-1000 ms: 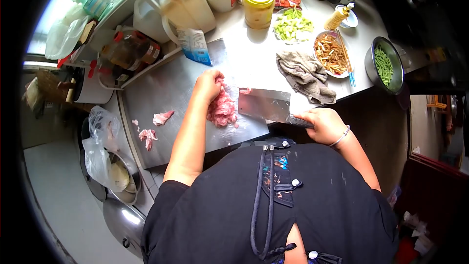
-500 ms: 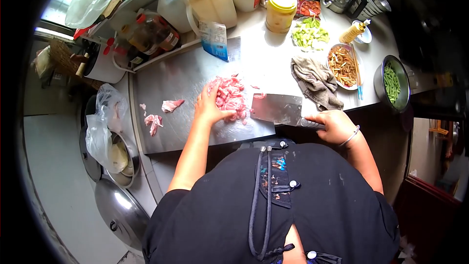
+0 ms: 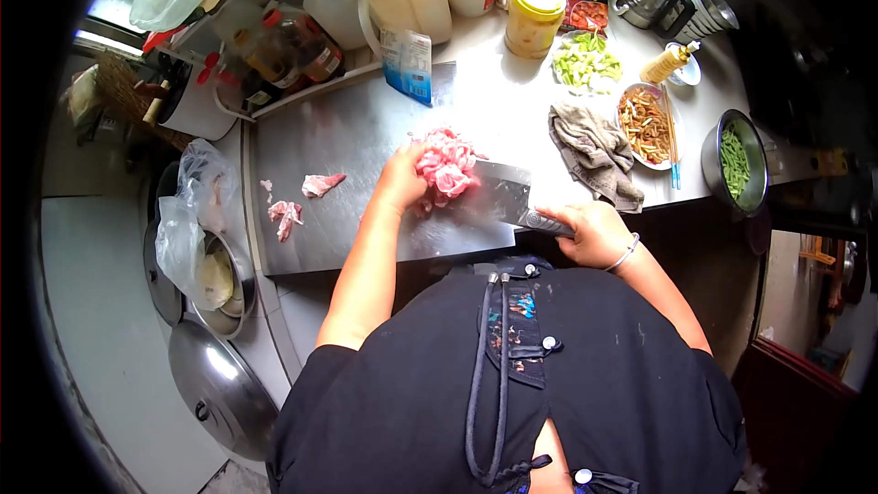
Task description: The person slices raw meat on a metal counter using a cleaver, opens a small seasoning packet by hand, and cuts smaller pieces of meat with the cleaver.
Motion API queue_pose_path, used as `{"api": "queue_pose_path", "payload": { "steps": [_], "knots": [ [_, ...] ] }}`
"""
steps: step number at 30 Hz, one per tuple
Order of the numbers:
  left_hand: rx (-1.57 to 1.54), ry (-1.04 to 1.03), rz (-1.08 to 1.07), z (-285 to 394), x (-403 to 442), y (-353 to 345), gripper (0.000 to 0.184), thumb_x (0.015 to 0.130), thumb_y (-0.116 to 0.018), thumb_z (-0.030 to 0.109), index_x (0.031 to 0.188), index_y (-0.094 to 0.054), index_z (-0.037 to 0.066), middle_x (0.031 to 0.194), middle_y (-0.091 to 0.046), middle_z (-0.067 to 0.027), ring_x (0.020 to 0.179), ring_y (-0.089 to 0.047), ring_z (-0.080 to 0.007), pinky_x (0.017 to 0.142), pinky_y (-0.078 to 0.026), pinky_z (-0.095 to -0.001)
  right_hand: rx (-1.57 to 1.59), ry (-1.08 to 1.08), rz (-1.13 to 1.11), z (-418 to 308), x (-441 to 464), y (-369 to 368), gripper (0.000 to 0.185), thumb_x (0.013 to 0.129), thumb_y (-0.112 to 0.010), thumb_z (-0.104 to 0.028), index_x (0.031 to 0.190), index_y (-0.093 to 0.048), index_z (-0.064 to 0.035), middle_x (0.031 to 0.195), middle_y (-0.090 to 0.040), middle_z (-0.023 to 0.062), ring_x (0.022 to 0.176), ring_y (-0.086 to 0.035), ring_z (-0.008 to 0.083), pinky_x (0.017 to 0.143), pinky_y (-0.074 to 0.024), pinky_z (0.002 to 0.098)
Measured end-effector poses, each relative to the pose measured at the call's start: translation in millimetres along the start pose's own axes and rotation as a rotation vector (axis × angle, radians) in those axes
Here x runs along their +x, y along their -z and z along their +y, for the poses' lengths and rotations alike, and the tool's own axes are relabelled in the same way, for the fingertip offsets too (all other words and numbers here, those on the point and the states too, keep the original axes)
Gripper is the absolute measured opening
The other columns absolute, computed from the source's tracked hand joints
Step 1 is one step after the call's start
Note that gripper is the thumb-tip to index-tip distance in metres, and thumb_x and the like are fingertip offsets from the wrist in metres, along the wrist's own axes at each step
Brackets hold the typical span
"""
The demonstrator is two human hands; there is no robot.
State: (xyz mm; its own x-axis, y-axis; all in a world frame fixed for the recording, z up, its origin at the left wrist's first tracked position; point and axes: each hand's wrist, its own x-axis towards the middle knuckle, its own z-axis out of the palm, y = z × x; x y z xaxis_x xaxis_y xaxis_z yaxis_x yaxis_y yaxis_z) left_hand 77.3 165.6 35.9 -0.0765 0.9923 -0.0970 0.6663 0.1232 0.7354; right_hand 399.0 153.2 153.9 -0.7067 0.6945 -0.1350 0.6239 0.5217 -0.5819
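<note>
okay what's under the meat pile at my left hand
Metal board shows beside the pile, and the cleaver reaches its right side; whatever's directly underneath is covered.

Hands (image 3: 401,179) nearer each other, cleaver (image 3: 505,192) shifted left, blade now partly hidden by bunched-up meat (image 3: 448,163)

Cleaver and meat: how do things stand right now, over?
Right hand gripping cleaver. Left hand on raw meat, bunched against the cleaver. No obstruction seen between them; towel lies apart, right of the cleaver.
</note>
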Motion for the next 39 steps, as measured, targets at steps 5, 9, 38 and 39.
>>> {"api": "queue_pose_path", "payload": {
  "steps": [5,9,38,39],
  "knots": [
    [0.004,-0.023,0.020,20.4,12.9,29.2,0.052,0.065,-0.060,-0.007,0.114,-0.059,0.010,0.110,-0.057,-0.0145,0.101,-0.058,-0.0274,0.086,-0.048,-0.0307,-0.240,0.116,0.133,-1.8,1.1,3.2,0.045,0.065,-0.058,0.000,0.106,-0.063,-0.0157,0.093,-0.062,0.0066,0.080,-0.061,0.0257,0.068,-0.0509,0.0340],
    [0.054,-0.155,0.030,30.9,7.5,37.5,0.052,0.070,-0.071,0.015,0.120,-0.057,0.015,0.122,-0.052,-0.0119,0.108,-0.055,-0.0261,0.092,-0.045,-0.0321,-0.352,0.194,0.237,-3.5,3.3,11.1,0.040,0.066,-0.056,0.000,0.102,-0.064,-0.0158,0.090,-0.061,0.0043,0.077,-0.059,0.0233,0.067,-0.0496,0.0324],
    [0.265,-0.131,0.402,16.4,-20.2,0.0,0.008,0.068,-0.068,0.015,0.075,-0.066,0.013,0.113,-0.058,-0.0045,0.108,-0.050,-0.0261,0.092,-0.040,-0.0403,0.485,-0.219,0.189,6.3,-50.2,27.1,0.052,0.069,-0.065,-0.002,0.120,-0.056,-0.0075,0.100,-0.065,0.0089,0.085,-0.062,0.0148,0.078,-0.0466,0.0244],
    [0.264,-0.123,0.409,10.4,-24.1,2.6,0.008,0.068,-0.068,0.015,0.075,-0.066,0.013,0.113,-0.058,-0.0045,0.108,-0.050,-0.0261,0.092,-0.040,-0.0403,0.773,-0.254,0.227,6.4,-51.3,24.1,0.052,0.070,-0.066,-0.002,0.122,-0.055,-0.0045,0.101,-0.064,0.0081,0.086,-0.060,0.0116,0.079,-0.0455,0.0232]
  ]
}}
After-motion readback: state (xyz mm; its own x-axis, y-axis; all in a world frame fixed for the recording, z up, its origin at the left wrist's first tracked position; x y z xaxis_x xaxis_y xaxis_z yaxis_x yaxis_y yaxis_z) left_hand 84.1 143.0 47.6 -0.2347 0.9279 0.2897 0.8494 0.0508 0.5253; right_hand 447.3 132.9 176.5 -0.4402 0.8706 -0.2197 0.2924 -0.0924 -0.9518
